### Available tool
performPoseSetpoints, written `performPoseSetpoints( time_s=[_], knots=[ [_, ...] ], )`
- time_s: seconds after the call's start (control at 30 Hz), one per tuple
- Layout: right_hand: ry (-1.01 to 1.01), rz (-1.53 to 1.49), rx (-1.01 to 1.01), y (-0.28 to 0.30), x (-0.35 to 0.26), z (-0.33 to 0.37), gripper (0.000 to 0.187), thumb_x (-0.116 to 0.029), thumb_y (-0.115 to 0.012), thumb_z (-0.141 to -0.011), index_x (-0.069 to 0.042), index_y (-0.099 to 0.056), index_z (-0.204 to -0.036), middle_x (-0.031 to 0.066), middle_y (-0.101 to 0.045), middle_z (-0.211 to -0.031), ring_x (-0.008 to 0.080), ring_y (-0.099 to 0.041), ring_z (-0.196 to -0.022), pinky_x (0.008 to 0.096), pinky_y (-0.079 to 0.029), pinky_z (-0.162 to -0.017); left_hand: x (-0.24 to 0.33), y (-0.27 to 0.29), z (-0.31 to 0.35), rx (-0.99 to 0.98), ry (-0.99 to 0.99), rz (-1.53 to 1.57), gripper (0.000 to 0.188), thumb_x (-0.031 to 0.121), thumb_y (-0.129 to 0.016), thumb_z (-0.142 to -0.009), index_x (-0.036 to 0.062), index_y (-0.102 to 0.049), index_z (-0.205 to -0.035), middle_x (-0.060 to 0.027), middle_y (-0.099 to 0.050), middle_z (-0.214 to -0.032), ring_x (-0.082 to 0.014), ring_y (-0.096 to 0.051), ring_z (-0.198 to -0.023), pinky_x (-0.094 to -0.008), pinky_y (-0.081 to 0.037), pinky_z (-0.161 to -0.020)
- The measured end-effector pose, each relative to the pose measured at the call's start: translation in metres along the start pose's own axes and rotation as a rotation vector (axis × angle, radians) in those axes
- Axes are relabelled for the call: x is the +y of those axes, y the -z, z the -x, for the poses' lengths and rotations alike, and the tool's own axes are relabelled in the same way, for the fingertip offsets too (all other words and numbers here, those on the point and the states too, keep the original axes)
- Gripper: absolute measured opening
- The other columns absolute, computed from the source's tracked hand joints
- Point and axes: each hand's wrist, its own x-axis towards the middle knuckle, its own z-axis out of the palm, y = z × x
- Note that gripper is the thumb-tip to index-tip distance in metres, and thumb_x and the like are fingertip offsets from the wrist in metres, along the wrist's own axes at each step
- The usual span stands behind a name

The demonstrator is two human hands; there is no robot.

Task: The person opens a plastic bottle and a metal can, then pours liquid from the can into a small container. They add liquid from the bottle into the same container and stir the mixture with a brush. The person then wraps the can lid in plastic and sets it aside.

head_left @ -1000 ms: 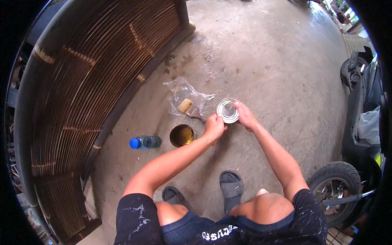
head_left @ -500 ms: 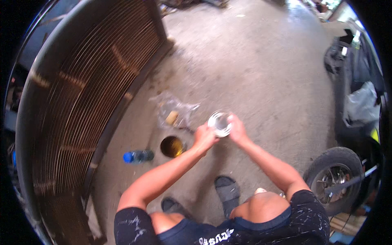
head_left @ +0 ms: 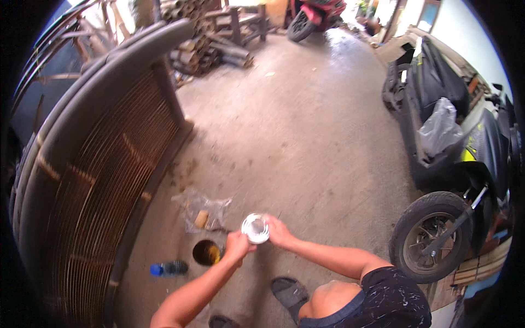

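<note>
Both your left hand (head_left: 238, 244) and right hand (head_left: 279, 229) are gripping the silvery tin (head_left: 255, 228) between them; the step is apparently holding it, and any next move is probably calling for an even, level grip. Just left of your left hand, a container (head_left: 200, 252) is showing something amber, a blue-capped bottle (head_left: 174, 268) is sitting farther left, and a brush (head_left: 202, 219) is resting on clear plastic (head_left: 191, 206). Ahead of your hands, concrete floor (head_left: 306, 131) is stretching away, a slatted bench (head_left: 109, 202) flanking their left, a scooter (head_left: 402, 240) their right, a red motorbike (head_left: 326, 12) standing farthest
</note>
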Motion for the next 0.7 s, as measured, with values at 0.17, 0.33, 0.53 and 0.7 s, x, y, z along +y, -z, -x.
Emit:
performPoseSetpoints(
  time_s=[0.17, 0.33, 0.53, 0.7],
  knots=[
    [0.126, -0.145, 0.015, -0.008, 0.011, 0.015, 0.039, -0.029, -0.036, -0.11, 0.001, -0.06, -0.106, 0.0137, -0.063, -0.096, 0.0225, -0.06, -0.094, 0.0374, -0.049, -0.087, -0.009, 0.009, 0.008, 0.022, -0.165, -0.152, 0.032, 0.013, -0.045, -0.097, -0.0001, -0.068, -0.114, -0.0115, -0.072, -0.081, -0.0166, -0.067, -0.062, -0.0316, -0.054, -0.056],
    [-0.061, -0.066, -0.023, -0.017, -0.021, 0.031, 0.051, -0.031, -0.038, -0.109, 0.005, -0.051, -0.143, 0.0229, -0.062, -0.135, 0.0278, -0.057, -0.129, 0.0373, -0.043, -0.109, -0.004, 0.026, 0.034, 0.012, 0.051, -0.107, 0.038, 0.017, -0.042, -0.102, 0.0009, -0.065, -0.127, -0.0085, -0.071, -0.104, -0.0168, -0.069, -0.086, -0.0329, -0.062, -0.071],
    [-0.082, -0.023, -0.089, -0.014, -0.029, 0.031, 0.053, -0.031, -0.038, -0.109, 0.008, -0.049, -0.143, 0.0268, -0.056, -0.142, 0.0335, -0.053, -0.135, 0.0384, -0.037, -0.115, 0.004, 0.021, 0.042, 0.053, 0.082, -0.068, 0.036, 0.008, -0.04, -0.1, -0.0044, -0.062, -0.126, -0.0149, -0.071, -0.103, -0.0202, -0.071, -0.084, -0.0339, -0.064, -0.07],
    [-0.119, -0.222, -0.026, 0.002, -0.028, 0.017, 0.054, -0.031, -0.034, -0.11, 0.01, -0.048, -0.142, 0.0251, -0.061, -0.136, 0.0335, -0.056, -0.131, 0.0394, -0.039, -0.113, 0.005, 0.003, 0.023, 0.073, -0.011, -0.199, 0.031, 0.01, -0.042, -0.101, -0.0076, -0.064, -0.115, -0.0156, -0.072, -0.103, -0.021, -0.073, -0.081, -0.034, -0.064, -0.071]
  ],
)
